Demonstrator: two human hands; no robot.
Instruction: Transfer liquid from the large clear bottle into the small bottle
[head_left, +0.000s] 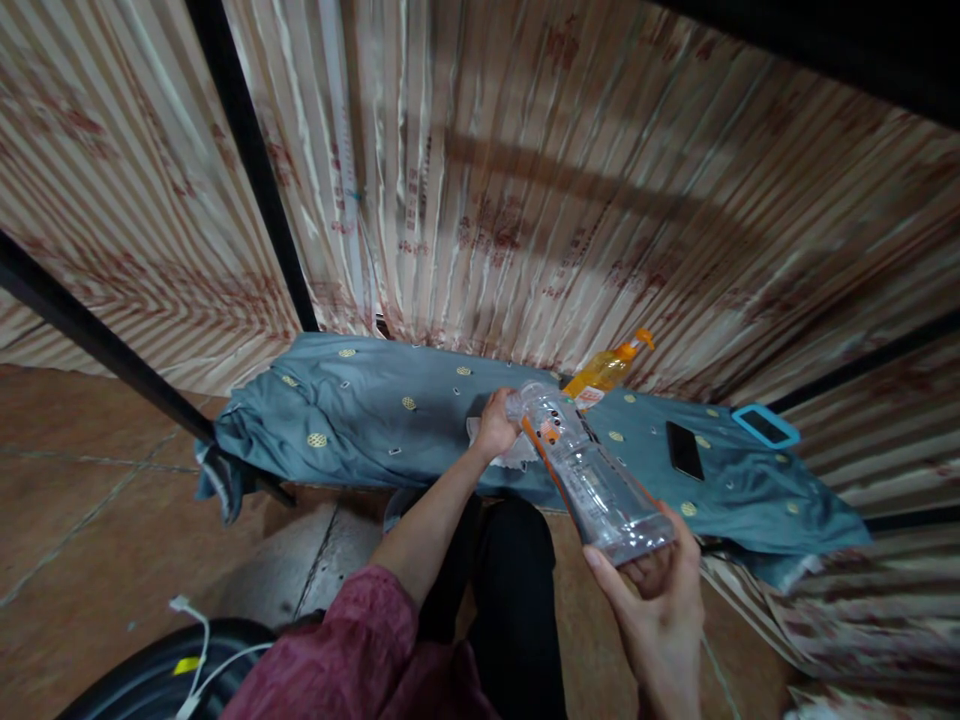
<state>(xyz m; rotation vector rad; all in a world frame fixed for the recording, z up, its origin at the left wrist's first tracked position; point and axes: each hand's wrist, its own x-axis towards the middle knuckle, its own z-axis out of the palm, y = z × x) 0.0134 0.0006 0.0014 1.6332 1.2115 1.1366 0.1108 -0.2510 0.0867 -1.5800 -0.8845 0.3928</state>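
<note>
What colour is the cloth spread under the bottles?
Blue-grey cloth with small gold motifs, seen in the head view.

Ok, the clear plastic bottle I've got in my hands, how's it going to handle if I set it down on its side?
The clear bottle looks empty, so probably light. Its round body would likely roll on the blue cloth. Thin plastic may dent under a squeeze; the right hand holds its base, the left hand its top.

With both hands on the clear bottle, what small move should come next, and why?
Probably a twist of the cap end: the right hand holds the base of the clear bottle, tilted over the blue cloth, and the left hand is closed around its top.
</note>
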